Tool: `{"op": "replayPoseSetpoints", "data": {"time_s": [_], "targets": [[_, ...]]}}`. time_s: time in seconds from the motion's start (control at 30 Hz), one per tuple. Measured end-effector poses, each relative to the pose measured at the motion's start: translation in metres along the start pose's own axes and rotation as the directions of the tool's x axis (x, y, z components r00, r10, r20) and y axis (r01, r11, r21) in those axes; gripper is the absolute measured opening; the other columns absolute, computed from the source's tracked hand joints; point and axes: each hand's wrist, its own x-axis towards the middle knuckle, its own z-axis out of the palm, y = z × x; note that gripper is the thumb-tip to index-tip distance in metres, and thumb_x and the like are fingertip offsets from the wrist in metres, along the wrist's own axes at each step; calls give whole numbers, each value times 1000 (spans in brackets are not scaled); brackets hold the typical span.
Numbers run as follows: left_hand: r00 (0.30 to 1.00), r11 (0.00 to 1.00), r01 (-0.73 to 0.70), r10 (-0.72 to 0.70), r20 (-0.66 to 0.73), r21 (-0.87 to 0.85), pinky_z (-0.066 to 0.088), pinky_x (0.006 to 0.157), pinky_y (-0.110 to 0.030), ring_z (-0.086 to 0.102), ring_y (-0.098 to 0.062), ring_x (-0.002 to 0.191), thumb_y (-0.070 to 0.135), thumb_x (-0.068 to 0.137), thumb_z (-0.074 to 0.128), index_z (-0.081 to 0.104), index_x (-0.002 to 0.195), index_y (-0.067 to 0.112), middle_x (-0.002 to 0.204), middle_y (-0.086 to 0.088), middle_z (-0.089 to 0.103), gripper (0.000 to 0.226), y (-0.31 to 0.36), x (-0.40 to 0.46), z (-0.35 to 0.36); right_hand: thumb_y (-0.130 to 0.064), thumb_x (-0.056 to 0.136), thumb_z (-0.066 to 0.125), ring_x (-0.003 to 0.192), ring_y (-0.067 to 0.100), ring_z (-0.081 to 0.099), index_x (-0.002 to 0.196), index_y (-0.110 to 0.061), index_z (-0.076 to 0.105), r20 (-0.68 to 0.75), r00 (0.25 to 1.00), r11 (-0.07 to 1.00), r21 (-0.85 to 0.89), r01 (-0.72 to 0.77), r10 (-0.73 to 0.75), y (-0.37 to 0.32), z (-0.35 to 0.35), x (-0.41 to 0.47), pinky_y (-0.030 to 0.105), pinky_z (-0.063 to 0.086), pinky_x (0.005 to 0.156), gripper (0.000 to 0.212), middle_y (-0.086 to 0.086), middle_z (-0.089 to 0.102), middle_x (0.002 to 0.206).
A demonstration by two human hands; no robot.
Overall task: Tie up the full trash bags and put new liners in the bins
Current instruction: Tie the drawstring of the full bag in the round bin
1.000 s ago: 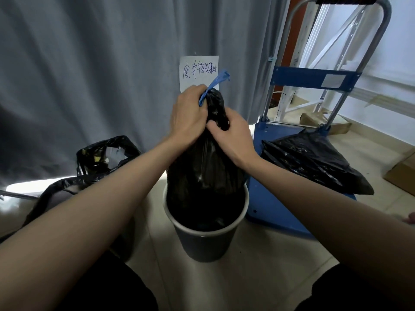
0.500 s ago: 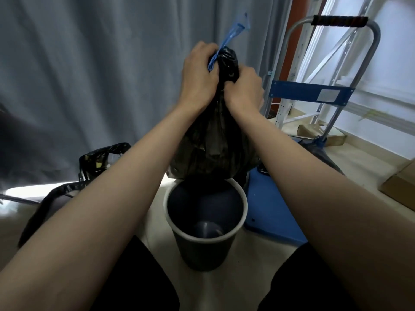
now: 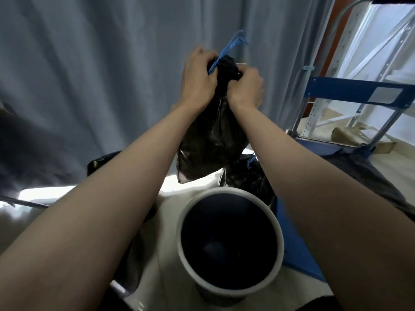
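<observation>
hanging behind everything from the left edge of the view is a grey pleated curtain [image 3: 89, 75]. low on the left, on the pale tiled floor [image 3: 170, 223], an open black plastic bag [image 3: 101, 161] peeks out behind the left forearm; what it holds cannot be told.

at centre the left hand [image 3: 197, 79] is clenched around the gathered neck of a full black plastic trash bag [image 3: 213, 140], with a thin blue plastic drawstring [image 3: 226, 49] running up out of its fist. just beside it, the right hand [image 3: 246, 86] is also clenched on the bunched neck, so the two fists touch the bag from either side. the bag hangs in the air, lifted clear of a round dark bin with a pale rim [image 3: 229, 286], which stands on the floor directly below and looks bare inside, with no liner visible.

right of the bin, another tied black bag [image 3: 247, 176] lies at the near edge of a blue platform trolley [image 3: 296, 250], and a further dark bag [image 3: 368, 176] rests on its deck. the trolley's metal handle frame [image 3: 332, 39] rises toward the top right corner.

the step in hand appears to be cinching and knotting the lifted bag's neck. whether a knot is already made cannot be told, since the fingers cover it. next, judging by the layout, the knot should be pulled tight, the bag set with the others on the trolley, and a new liner fitted into the bare bin.
</observation>
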Motion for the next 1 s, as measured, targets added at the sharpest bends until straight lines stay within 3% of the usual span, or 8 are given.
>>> {"op": "replayPoseSetpoints", "data": {"time_s": [0.17, 0.33, 0.53, 0.6, 0.73, 0.77, 0.9, 1.0], "targets": [[994, 993, 91, -95, 50, 74, 27, 68, -19, 48, -18, 84, 4, 84, 53, 70, 88, 6, 87, -9, 49, 18, -64, -12, 32, -5, 81, 48, 92, 31, 64, 99, -21, 72, 116, 990, 995, 49, -88, 82, 52, 71, 5, 32, 50, 79, 34, 8, 72, 95], [956, 958, 235, -258, 138, 165, 33, 70, -20, 56, -27, 89, 9, 87, 59, 76, 98, 11, 90, -11, 54, 20, -128, -44, 69, -3, 86, 48, 89, 24, 62, 101, -11, 72, 279, 947, 979, 84, -187, 158, 119, 124, -11, 32, 50, 79, 30, 9, 71, 94], [889, 924, 224, -323, 324, 309, 43, 77, -41, 58, -38, 96, 16, 90, 57, 70, 99, 9, 105, -17, 58, 17, -167, -95, 127, -5, 89, 51, 104, 37, 62, 106, 2, 65, 386, 908, 946, -322, -33, 163, 184, 133, -23, 36, 47, 79, 23, 23, 66, 109], [794, 920, 129, -320, 517, 371, 44, 85, -42, 57, -38, 104, 19, 93, 53, 65, 109, 7, 113, -19, 56, 24, -177, -115, 138, -8, 89, 52, 109, 39, 59, 111, 2, 61, 488, 860, 879, -463, 113, 146, 203, 127, -32, 40, 47, 88, 26, 24, 64, 113], [454, 864, -28, -438, 776, 503, 37, 107, -48, 39, -35, 131, 35, 87, 61, 30, 149, 20, 146, -12, 34, 71, -186, -140, 139, -13, 87, 55, 113, 33, 57, 123, -7, 56, 645, 754, 781, -534, 324, 127, 217, 116, -42, 41, 41, 101, 37, 15, 63, 120], [445, 853, -31, -454, 772, 520, 35, 109, -49, 34, -35, 134, 37, 86, 63, 24, 152, 22, 149, -11, 30, 78, -184, -139, 136, -15, 86, 56, 113, 33, 56, 123, -9, 54, 650, 752, 766, -537, 352, 111, 215, 114, -42, 41, 40, 102, 38, 13, 62, 120], [608, 842, -13, -421, 673, 539, 40, 103, -45, 39, -34, 128, 31, 85, 62, 26, 149, 20, 144, -10, 35, 74, -160, -124, 117, -19, 84, 60, 114, 32, 54, 124, -11, 50, 630, 775, 749, -530, 398, 34, 199, 94, -41, 42, 38, 101, 42, 12, 57, 122], [672, 802, -56, -410, 617, 594, 41, 100, -46, 41, -34, 126, 32, 87, 60, 26, 147, 19, 140, -10, 38, 70, -137, -116, 101, -18, 85, 59, 119, 32, 50, 131, -15, 48, 625, 781, 769, -508, 388, 19, 185, 71, -40, 42, 37, 103, 48, 10, 53, 129]]}}
